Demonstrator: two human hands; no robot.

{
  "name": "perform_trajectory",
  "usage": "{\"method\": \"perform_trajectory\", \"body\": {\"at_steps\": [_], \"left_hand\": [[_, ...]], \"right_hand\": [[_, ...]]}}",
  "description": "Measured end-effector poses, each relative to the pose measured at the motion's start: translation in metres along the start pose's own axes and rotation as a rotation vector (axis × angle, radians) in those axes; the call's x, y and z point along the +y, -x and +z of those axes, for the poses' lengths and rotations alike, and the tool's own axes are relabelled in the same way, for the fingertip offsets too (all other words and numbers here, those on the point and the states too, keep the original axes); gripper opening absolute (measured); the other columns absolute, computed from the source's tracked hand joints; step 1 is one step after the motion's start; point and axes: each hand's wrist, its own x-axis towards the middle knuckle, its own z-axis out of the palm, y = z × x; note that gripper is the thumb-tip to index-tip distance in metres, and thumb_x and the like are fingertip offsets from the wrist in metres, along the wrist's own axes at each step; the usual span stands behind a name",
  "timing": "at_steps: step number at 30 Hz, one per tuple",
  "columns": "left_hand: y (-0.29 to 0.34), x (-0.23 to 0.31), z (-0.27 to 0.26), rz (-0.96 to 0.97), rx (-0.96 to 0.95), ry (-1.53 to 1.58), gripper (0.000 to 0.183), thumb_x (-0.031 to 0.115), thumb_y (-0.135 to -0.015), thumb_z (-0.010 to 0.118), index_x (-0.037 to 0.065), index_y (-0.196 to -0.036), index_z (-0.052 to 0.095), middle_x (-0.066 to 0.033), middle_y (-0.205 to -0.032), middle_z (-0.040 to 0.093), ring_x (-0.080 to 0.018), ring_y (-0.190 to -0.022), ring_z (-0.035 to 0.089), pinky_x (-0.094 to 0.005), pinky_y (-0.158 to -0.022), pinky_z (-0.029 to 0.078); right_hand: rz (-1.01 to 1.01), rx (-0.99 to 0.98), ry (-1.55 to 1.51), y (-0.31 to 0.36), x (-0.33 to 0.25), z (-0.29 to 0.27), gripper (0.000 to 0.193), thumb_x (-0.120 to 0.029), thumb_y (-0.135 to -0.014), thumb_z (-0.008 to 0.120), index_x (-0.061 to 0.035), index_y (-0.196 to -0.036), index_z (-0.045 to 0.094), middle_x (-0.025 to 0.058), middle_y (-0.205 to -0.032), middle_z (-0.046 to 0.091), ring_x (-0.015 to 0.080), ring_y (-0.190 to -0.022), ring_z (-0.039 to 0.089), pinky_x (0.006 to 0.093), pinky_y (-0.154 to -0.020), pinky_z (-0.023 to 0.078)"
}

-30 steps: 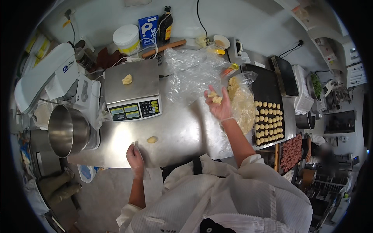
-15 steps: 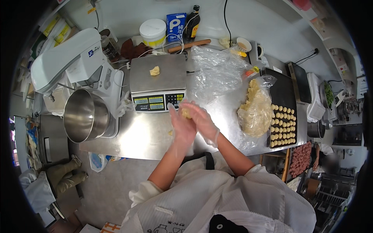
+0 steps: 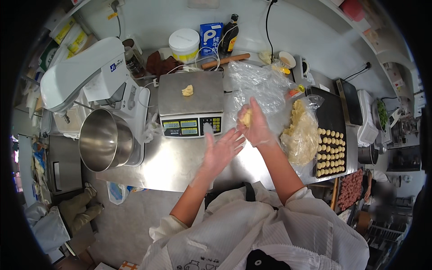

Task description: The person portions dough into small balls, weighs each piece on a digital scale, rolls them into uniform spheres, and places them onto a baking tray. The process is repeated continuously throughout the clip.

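Observation:
A pale yellow piece of dough (image 3: 246, 118) is held in the curled fingers of my right hand (image 3: 258, 128), above the steel table. My left hand (image 3: 219, 152) is open beside it, fingers spread, its fingertips close to the right hand. Both hands wear thin clear plastic gloves. Just beyond my left hand stands a digital scale (image 3: 191, 105) with a small lump of dough (image 3: 187, 90) on its steel plate. To the right of my right hand sits a large mass of dough (image 3: 301, 139), partly wrapped in clear plastic.
On the right, a black baking tray (image 3: 330, 106) carries rows of small dough balls (image 3: 331, 147). A stand mixer with a steel bowl (image 3: 105, 140) occupies the left. Behind lie crumpled plastic sheeting (image 3: 258, 85), a rolling pin (image 3: 226, 61), a white tub (image 3: 184, 42) and a dark bottle (image 3: 229, 33).
My hands were pressed together around the dough and have come apart. The right hand has moved right with the dough in it; the left has opened flat.

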Motion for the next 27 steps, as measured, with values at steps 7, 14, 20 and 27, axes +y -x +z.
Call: {"method": "perform_trajectory", "body": {"at_steps": [7,14,20,27], "left_hand": [[-0.005,0.011,-0.017,0.34,0.338,0.268,0.097,0.077,-0.097,0.028,0.002,-0.158,0.022,-0.0173,-0.158,0.035,-0.0302,-0.148,0.032,-0.0431,-0.123,0.023],[-0.013,0.01,0.004,0.403,0.376,0.193,0.102,0.08,-0.096,0.025,-0.001,-0.157,0.021,-0.0164,-0.159,0.035,-0.0306,-0.145,0.036,-0.0416,-0.122,0.027],[-0.011,0.005,-0.007,0.311,0.25,0.329,0.115,0.088,-0.086,0.034,0.0,-0.159,0.02,-0.0182,-0.161,0.032,-0.0321,-0.148,0.03,-0.0455,-0.123,0.021],[0.023,0.005,-0.049,0.453,0.369,-0.24,0.108,0.088,-0.086,0.037,0.017,-0.164,0.011,-0.0163,-0.168,0.019,-0.0385,-0.153,0.019,-0.0576,-0.122,0.012]], "right_hand": [[-0.13,-0.407,0.412,0.006,0.047,0.019,0.048,-0.041,-0.109,0.043,-0.003,-0.094,0.068,0.01,-0.096,0.07,0.0212,-0.095,0.067,0.035,-0.086,0.053],[-0.733,-0.191,1.086,-0.004,0.074,0.036,0.021,-0.024,-0.094,0.066,-0.0058,-0.105,0.067,0.014,-0.097,0.07,0.032,-0.089,0.068,0.0357,-0.083,0.052],[-0.085,0.278,0.461,-0.062,0.04,0.028,0.03,-0.03,-0.101,0.058,-0.0015,-0.097,0.069,0.006,-0.082,0.071,0.0136,-0.074,0.062,0.0307,-0.072,0.051],[-0.912,0.172,1.113,-0.104,0.004,0.056,0.038,-0.036,-0.104,0.053,-0.0027,-0.118,0.064,0.0105,-0.112,0.068,0.0228,-0.108,0.061,0.0332,-0.101,0.044]]}}
